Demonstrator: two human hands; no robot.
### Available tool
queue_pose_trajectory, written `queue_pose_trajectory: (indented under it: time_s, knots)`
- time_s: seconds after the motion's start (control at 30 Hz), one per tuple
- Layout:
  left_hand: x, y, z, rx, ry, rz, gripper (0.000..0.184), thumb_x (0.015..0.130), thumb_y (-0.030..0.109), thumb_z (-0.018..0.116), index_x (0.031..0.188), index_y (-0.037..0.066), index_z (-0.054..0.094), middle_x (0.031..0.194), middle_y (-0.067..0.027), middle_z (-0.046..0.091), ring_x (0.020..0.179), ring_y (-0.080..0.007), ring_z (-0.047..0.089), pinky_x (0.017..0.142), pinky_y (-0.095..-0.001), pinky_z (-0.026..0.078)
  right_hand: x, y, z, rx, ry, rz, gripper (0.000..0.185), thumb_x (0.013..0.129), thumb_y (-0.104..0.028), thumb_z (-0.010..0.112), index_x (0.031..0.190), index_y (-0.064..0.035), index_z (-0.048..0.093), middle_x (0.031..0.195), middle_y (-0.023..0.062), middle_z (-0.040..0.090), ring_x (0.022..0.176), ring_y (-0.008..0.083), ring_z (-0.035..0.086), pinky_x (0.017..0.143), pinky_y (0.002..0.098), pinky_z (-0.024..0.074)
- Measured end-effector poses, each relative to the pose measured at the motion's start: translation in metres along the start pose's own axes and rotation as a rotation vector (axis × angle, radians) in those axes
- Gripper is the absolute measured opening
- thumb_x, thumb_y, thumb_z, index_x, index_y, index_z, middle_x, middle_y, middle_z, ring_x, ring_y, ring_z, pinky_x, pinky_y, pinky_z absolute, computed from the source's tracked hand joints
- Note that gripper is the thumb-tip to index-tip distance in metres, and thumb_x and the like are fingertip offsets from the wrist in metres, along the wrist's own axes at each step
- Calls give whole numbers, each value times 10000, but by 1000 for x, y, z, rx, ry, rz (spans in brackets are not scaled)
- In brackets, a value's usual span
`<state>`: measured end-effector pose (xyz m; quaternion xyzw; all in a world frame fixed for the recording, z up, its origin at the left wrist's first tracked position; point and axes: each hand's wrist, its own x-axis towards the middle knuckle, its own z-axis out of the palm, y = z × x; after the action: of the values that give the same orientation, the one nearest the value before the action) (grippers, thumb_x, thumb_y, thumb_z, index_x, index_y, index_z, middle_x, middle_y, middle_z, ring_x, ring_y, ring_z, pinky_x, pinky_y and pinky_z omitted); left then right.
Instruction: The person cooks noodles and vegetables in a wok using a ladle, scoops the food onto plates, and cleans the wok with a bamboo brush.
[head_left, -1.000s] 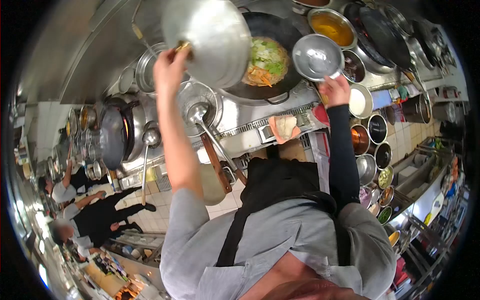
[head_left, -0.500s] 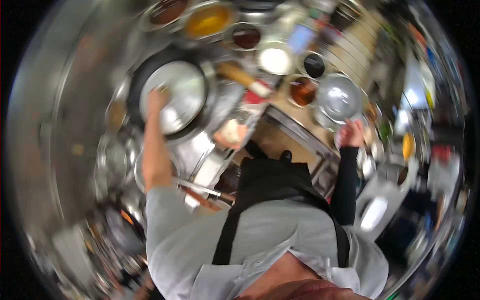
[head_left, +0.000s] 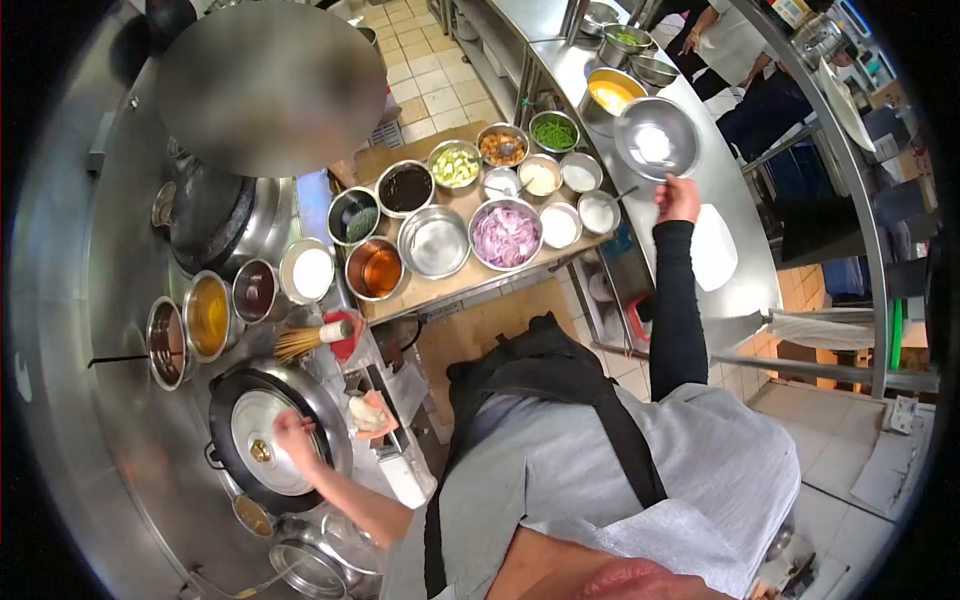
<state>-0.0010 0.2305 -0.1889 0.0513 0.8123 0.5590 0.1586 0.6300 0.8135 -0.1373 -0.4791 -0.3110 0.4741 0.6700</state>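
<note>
My left hand (head_left: pixel 294 436) is over the metal lid (head_left: pixel 268 470), just beside its brass knob (head_left: pixel 260 451), fingers loosely curled with nothing visible in them. The lid lies on the black wok (head_left: pixel 228 408) and hides what is inside. At the right, my right hand (head_left: pixel 678 200) pinches the rim of a metal bowl (head_left: pixel 655 143), held out over the steel counter (head_left: pixel 748 296) near a white plate (head_left: pixel 713 250).
Bowls of sliced onion (head_left: pixel 505 234), dark sauce (head_left: pixel 405 188) and other ingredients crowd a board. A bamboo brush (head_left: pixel 305 341) lies by the wok. Another wok (head_left: pixel 210 215) stands beyond. A person's arm (head_left: pixel 708 28) shows behind the counter; a blurred patch covers the upper left.
The lid was lowered onto the wok, and my left hand has come off its knob. My right hand carried the bowl over to the right counter as the view turned right.
</note>
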Motion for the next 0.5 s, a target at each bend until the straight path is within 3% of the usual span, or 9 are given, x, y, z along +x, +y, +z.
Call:
queue_pose_trajectory:
  time_s: [0.07, 0.1, 0.17, 0.23, 0.27, 0.33, 0.37, 0.43, 0.5]
  knots:
    - [-77, 44, 87, 38, -226, -82, 205, 951, 208, 646, 1046, 31, 607, 836, -46, 620, 636, -142, 604, 554, -265, 505, 56, -11, -35, 5, 165, -92, 151, 833, -56, 675, 777, -29, 537, 749, 115, 606, 652, 229, 626, 556, 348, 585]
    - [-100, 34, 122, -45, -287, -141, 198, 942, 199, 654, 1042, 34, 610, 808, -58, 636, 617, -149, 612, 565, -272, 517, 85, -10, -58, -29, 238, -158, 138, 833, -62, 667, 803, -10, 543, 802, 139, 622, 729, 259, 652, 600, 383, 616]
    - [-139, 4, 177, -21, -449, -243, 231, 931, 209, 668, 1062, 31, 603, 839, -77, 656, 609, -163, 626, 555, -277, 518, 139, -15, -96, 31, 328, 4, 136, 823, -48, 650, 884, 27, 555, 908, 182, 634, 818, 314, 667, 652, 435, 633]
    - [-160, -58, 212, 141, -531, -352, 260, 917, 227, 686, 1029, 12, 590, 786, -99, 652, 561, -184, 624, 499, -297, 505, 177, -14, -120, 35, 326, 57, 193, 824, -55, 652, 949, 62, 564, 991, 204, 623, 834, 326, 678, 660, 419, 636]
    - [-171, -96, 224, 160, -507, -413, 247, 910, 221, 692, 985, 9, 590, 736, -100, 637, 539, -194, 616, 475, -307, 497, 233, 24, -162, -248, 230, -78, 209, 844, -78, 634, 977, 71, 571, 980, 198, 621, 827, 320, 683, 661, 402, 637]
    - [-210, -114, 239, 316, -496, -398, 214, 901, 198, 681, 892, 7, 585, 643, -100, 604, 497, -212, 600, 436, -327, 478, 288, 35, -170, -251, 237, -9, 223, 860, -99, 622, 985, 81, 583, 930, 185, 624, 788, 309, 688, 648, 381, 636]
    - [-232, -108, 243, 453, -505, -319, 200, 899, 181, 665, 842, 9, 580, 599, -99, 586, 476, -220, 591, 421, -336, 469, 287, 8, -137, 30, 332, 199, 214, 857, -97, 628, 966, 83, 588, 890, 178, 628, 756, 304, 688, 635, 379, 636]
    - [-256, -217, 228, 279, -357, -618, 205, 899, 132, 596, 731, 16, 582, 597, -116, 589, 454, -233, 573, 409, -357, 457, 332, 10, -119, 61, 296, 226, 245, 844, -131, 668, 965, 70, 597, 896, 180, 641, 787, 287, 689, 646, 365, 635]
    - [-291, -243, 213, 336, -356, -677, 209, 895, 137, 595, 726, 15, 585, 600, -122, 592, 460, -241, 578, 416, -365, 459, 361, -12, -83, 37, 219, 174, 372, 820, -217, 761, 1080, 8, 621, 976, 157, 658, 902, 331, 679, 739, 438, 609]
